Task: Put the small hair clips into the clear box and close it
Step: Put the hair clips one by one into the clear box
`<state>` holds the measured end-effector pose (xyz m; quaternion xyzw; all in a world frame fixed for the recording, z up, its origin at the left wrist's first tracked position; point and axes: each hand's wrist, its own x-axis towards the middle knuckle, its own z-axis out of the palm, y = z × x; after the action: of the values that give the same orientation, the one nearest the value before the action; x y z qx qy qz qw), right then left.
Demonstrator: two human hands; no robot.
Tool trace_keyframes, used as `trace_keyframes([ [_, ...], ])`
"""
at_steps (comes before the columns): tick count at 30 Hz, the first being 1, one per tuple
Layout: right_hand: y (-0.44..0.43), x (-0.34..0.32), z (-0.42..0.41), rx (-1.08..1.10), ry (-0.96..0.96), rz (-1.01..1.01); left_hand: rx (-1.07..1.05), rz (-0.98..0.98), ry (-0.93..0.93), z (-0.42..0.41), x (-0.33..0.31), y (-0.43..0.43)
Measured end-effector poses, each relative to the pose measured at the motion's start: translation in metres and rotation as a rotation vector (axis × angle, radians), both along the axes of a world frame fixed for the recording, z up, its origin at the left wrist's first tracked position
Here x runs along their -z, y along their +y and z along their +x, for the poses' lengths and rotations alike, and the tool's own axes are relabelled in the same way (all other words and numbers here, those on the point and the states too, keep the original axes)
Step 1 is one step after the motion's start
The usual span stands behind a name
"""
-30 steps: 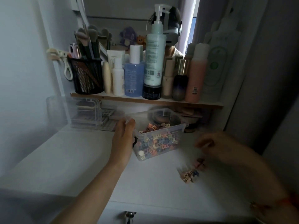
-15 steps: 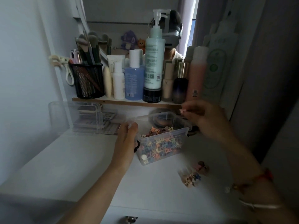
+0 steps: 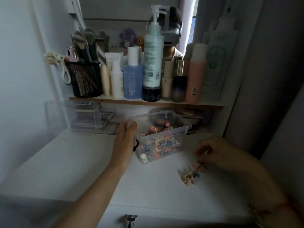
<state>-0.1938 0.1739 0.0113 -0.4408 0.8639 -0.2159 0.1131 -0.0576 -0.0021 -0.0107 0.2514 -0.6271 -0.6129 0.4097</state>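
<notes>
Hair clips (image 3: 190, 176), small, mixed colours, loose lot: lying in a tight cluster on the white tabletop (image 3: 74, 170), directly below your right hand (image 3: 213, 153).

Right hand: you are curling its fingers (image 3: 202, 149) down onto the far end of that cluster, the tips meeting the nearest pink clip. The hand is blurring in view, so whether a pinch is closing on a clip cannot be told. Judged purpose: you are taking the lot a few at a time, which is why the hand is hanging above the cluster instead of lying flat to sweep it.

Left hand (image 3: 125, 142): you are gripping the left end of the clear box (image 3: 166, 133), fingers curling round its end wall. Judged purpose: you are steadying a light box so that it is not sliding while clips are dropping in.

Clear box: standing open on the tabletop, lid off and not identifiable in view. It is sitting near your right hand but apart from it, with the loose cluster lying just in front of its right corner. It is holding a deep heap of stored clips (image 3: 162, 145).

Surroundings: a clear organiser (image 3: 79, 116) is standing beside the box on its left. A wooden shelf (image 3: 205, 106) above is carrying a black mesh cup (image 3: 85, 79) of brushes and a row of bottles, a pump bottle (image 3: 153, 55) tallest among them.

Status, as a judgement: filling is nearing its end; closing is not yet beginning.
</notes>
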Motion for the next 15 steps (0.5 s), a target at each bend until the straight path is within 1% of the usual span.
trace_keyframes([
  [2,-0.002,0.003,0.002,-0.012,0.022,0.046,-0.002,-0.002,-0.004,0.0,0.0,0.0],
  [4,-0.004,0.003,0.003,-0.017,0.025,0.002,-0.003,-0.004,-0.006,0.0,0.0,0.0],
  [5,-0.004,0.0,0.004,0.001,0.004,-0.088,-0.004,-0.005,-0.009,0.0,0.001,0.0],
  [6,-0.006,-0.006,0.006,0.028,-0.034,-0.239,-0.003,-0.006,-0.013,0.0,0.001,0.0],
  [8,-0.011,-0.027,0.012,0.047,-0.11,-0.626,-0.002,-0.004,-0.01,0.0,0.0,0.0],
  [9,-0.017,-0.036,0.014,0.035,-0.105,-0.748,-0.001,0.0,-0.009,0.0,0.001,0.0],
  [10,-0.024,-0.045,0.017,0.017,-0.065,-0.79,0.001,0.004,-0.006,0.0,0.0,0.0],
  [11,-0.033,-0.05,0.019,-0.004,-0.021,-0.766,0.002,0.006,-0.01,0.0,0.001,-0.001],
  [14,-0.048,-0.041,0.019,-0.019,0.118,-0.561,-0.006,-0.002,-0.023,0.0,0.002,-0.002],
  [15,-0.047,-0.035,0.018,-0.016,0.132,-0.549,-0.008,-0.009,-0.03,0.001,0.002,-0.003],
])
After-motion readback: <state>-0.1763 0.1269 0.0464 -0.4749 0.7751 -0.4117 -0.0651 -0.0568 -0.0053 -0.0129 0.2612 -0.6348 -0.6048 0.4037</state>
